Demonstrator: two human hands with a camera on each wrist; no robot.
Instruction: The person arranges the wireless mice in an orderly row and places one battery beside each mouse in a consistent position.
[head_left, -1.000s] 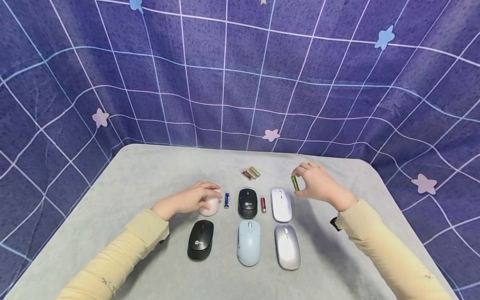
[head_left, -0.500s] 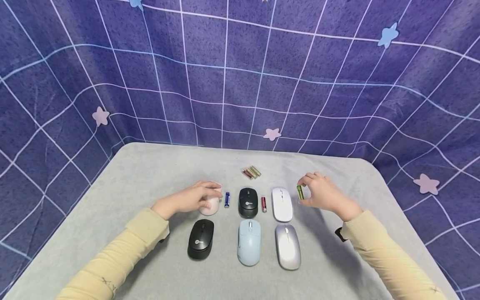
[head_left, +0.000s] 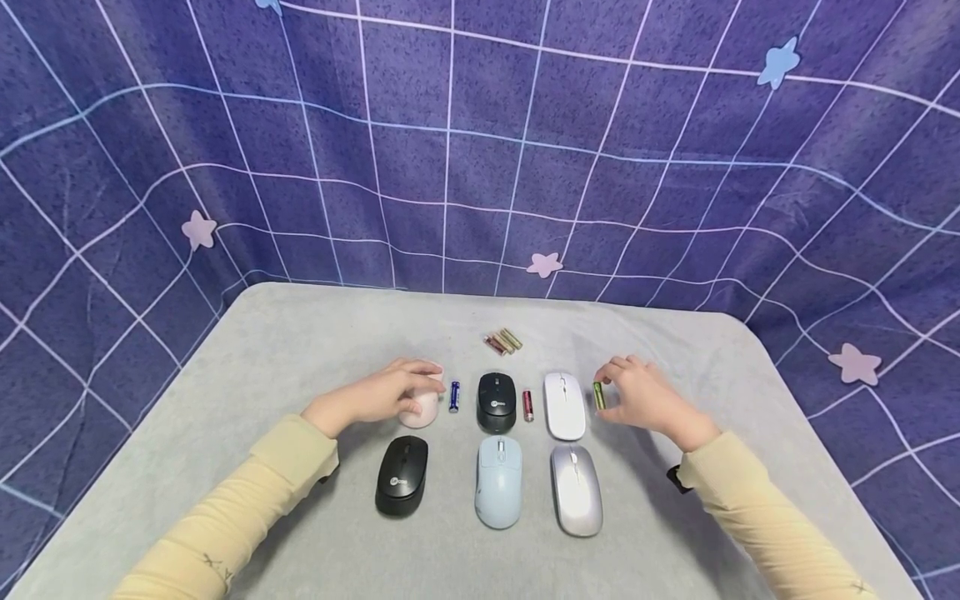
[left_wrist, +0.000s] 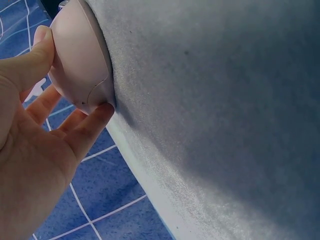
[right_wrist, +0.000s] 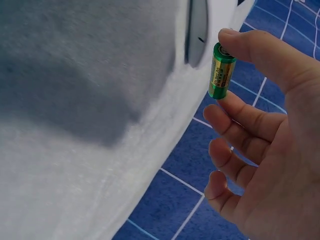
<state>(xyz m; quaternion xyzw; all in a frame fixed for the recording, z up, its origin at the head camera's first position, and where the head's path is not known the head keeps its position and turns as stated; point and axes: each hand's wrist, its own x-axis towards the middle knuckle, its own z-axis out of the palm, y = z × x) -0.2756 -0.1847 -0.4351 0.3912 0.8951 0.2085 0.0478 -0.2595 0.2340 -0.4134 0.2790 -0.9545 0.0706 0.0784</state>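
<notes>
My left hand [head_left: 375, 396] grips a pale pink computer mouse [head_left: 424, 412] on the table's left side. In the left wrist view, the thumb lies on one side of the mouse and a fingertip touches its rear edge by the tabletop. Between thumb and index fingertip, my right hand [head_left: 648, 398] pinches a green and gold battery [right_wrist: 220, 75] by its two ends. It is held just right of a white mouse [head_left: 565, 407]. A blue battery [head_left: 454, 397] lies right beside the pink mouse.
A black mouse [head_left: 497, 402] and a red battery [head_left: 528, 406] lie mid-row. Nearer are another black mouse [head_left: 402, 475], a light blue mouse [head_left: 498, 483] and a silver mouse [head_left: 577, 490]. Several batteries [head_left: 503, 342] lie grouped behind, on the grey-covered table [head_left: 315, 325].
My right hand has moved rightward and then down toward the table beside the white mouse, still pinching the green battery. The left hand has stayed on the pink mouse.
</notes>
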